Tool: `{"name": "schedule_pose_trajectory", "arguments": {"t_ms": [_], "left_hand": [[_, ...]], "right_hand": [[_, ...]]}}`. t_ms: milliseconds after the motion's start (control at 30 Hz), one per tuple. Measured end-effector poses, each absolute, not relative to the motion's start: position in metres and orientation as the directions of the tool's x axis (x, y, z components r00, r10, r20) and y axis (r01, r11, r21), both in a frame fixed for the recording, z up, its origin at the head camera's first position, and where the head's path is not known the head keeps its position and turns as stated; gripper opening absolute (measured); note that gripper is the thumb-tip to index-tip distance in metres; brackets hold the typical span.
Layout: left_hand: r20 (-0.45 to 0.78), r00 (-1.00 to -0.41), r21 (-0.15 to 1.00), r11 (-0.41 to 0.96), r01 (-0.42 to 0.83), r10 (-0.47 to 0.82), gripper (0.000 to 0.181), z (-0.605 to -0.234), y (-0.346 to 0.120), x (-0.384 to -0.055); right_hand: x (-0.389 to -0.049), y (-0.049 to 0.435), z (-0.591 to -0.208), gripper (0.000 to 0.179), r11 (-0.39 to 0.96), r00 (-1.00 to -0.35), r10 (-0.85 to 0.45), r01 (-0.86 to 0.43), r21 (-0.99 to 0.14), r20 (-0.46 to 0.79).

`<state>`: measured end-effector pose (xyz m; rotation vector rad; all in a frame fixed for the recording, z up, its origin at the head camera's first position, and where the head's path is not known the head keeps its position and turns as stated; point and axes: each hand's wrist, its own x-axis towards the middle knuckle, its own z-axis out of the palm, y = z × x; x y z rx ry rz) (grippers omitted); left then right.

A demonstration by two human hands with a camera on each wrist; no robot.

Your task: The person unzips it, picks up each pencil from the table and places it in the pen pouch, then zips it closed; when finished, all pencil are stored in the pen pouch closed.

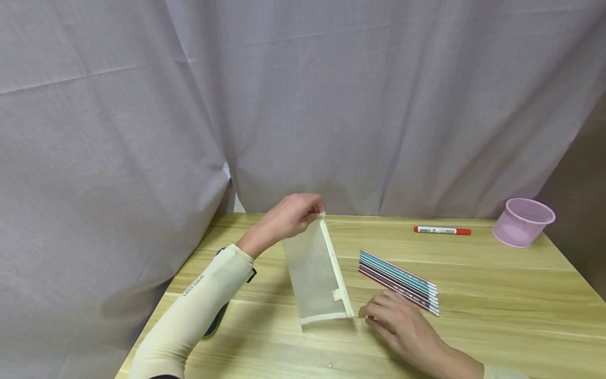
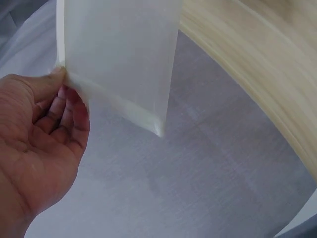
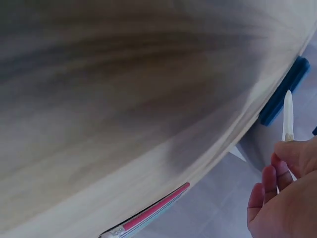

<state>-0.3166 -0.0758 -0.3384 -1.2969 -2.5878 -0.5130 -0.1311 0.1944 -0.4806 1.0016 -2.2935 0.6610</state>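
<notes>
A pale, see-through zipper pouch (image 1: 314, 273) is held up over the table, its zipper edge running from the far end toward me. My left hand (image 1: 295, 215) pinches the far corner of that edge; the left wrist view shows thumb and fingertips on the pouch (image 2: 121, 54). My right hand (image 1: 402, 329) pinches the small tab at the near end of the zipper. From the right wrist, the pouch appears edge-on as a thin white strip (image 3: 288, 116) beyond the thumb. A small light label (image 1: 336, 295) sits near the zipper.
A row of several striped pencils (image 1: 400, 279) lies beyond my right hand. Farther back are a red-capped marker (image 1: 442, 230) and a pink mesh cup (image 1: 523, 223). A dark blue object (image 1: 216, 321) is partly hidden behind my left sleeve. A grey curtain (image 1: 303, 105) hangs behind the table.
</notes>
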Motion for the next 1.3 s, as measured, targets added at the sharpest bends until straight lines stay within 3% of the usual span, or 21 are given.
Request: {"name": "schedule_pose_trajectory", "arguments": {"t_ms": [233,500,600,733,933,1300], "left_hand": [[0.321,-0.572,0.255,0.513,0.820,0.754,0.004,-0.337,-0.072,-0.311],[0.331,-0.431,0.178,0.393,0.902,0.840,0.005,-0.337,-0.064,-0.294],[0.342,-0.404,0.170,0.367,0.915,0.848,0.006,-0.339,-0.063,-0.286],[0.362,-0.381,0.174,0.340,0.924,0.851,0.008,-0.341,-0.063,-0.276],[0.386,-0.347,0.179,0.299,0.937,0.855,0.009,-0.340,-0.059,-0.262],[0.438,-0.321,0.104,0.308,0.946,0.839,0.008,-0.345,-0.044,-0.243]], "right_hand": [[-0.131,0.197,-0.482,0.028,0.605,-0.570,-0.531,-0.773,-0.191,0.627],[-0.123,0.209,-0.495,0.036,0.583,-0.564,-0.519,-0.783,-0.217,0.642],[-0.122,0.214,-0.496,0.037,0.564,-0.560,-0.542,-0.795,-0.222,0.627],[-0.119,0.218,-0.486,0.036,0.582,-0.629,-0.540,-0.759,-0.292,0.559],[-0.123,0.211,-0.460,0.025,0.644,-0.783,-0.365,-0.603,-0.470,0.504],[-0.133,0.191,-0.451,0.028,0.618,-0.777,-0.278,-0.595,-0.514,0.565]]}}
